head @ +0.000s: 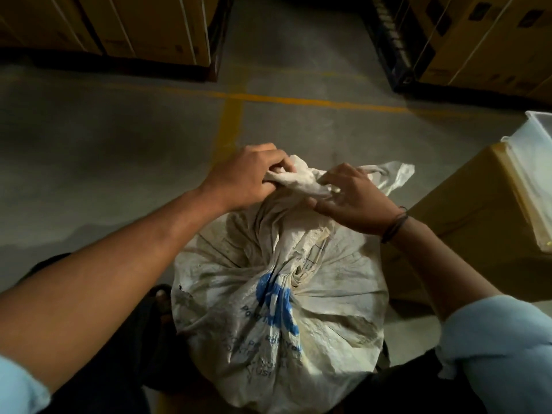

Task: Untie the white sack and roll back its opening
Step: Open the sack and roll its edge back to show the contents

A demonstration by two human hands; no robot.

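Note:
A dirty white woven sack (277, 318) with blue print stands on the floor between my legs. Its neck is gathered and twisted into a knot (298, 180) at the top, tilted away from me. My left hand (245, 174) grips the left end of the knotted fabric with fingers curled around it. My right hand (355, 198) pinches the right side of the knot, thumb below and fingers on top. A loose flap of the sack's mouth (394, 174) sticks out beyond my right hand.
A cardboard box (466, 234) stands close on the right with a clear plastic bin (534, 162) on it. Stacked cardboard boxes (143, 25) on pallets line the far left and far right (490, 40). Yellow floor lines (233, 115) cross the concrete ahead.

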